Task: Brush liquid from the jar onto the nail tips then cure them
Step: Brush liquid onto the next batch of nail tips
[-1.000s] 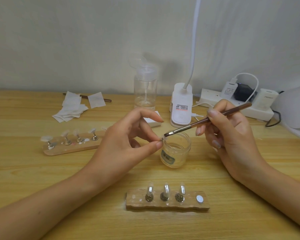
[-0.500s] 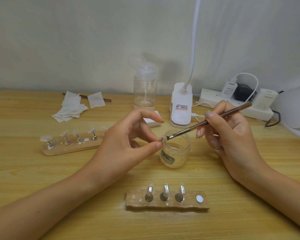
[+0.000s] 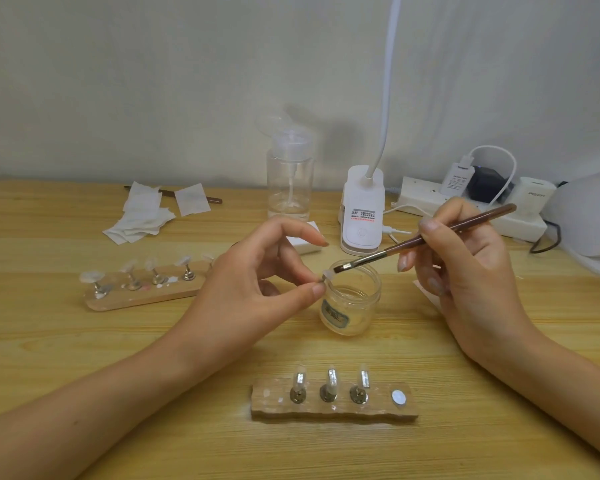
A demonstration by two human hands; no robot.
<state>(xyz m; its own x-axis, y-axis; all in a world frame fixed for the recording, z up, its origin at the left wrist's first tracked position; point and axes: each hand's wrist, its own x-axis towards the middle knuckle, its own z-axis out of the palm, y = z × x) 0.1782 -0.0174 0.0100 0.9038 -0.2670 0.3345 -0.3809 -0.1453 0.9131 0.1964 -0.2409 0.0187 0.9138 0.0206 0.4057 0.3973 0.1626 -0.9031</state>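
My left hand [image 3: 257, 285] pinches a small clear nail tip [image 3: 327, 274] on its stand between thumb and finger, just over the rim of the open glass jar [image 3: 352, 303]. My right hand [image 3: 465, 271] grips a brown-handled brush [image 3: 423, 240], whose bristles touch the held nail tip. A wooden holder [image 3: 333, 407] near the front edge carries three nail tips on metal stands and one bare magnet. A second wooden holder [image 3: 142, 289] at the left carries several nail tips.
A clear pump bottle [image 3: 290, 178] and a white clip lamp [image 3: 362, 209] stand behind the jar. White wipes [image 3: 142, 216] lie at the back left. A power strip [image 3: 471, 209] with plugs and a white curing lamp [image 3: 589, 216] are at the right.
The brush tip came down from above the jar to the held nail tip and now strokes it. My left hand has stayed almost still.
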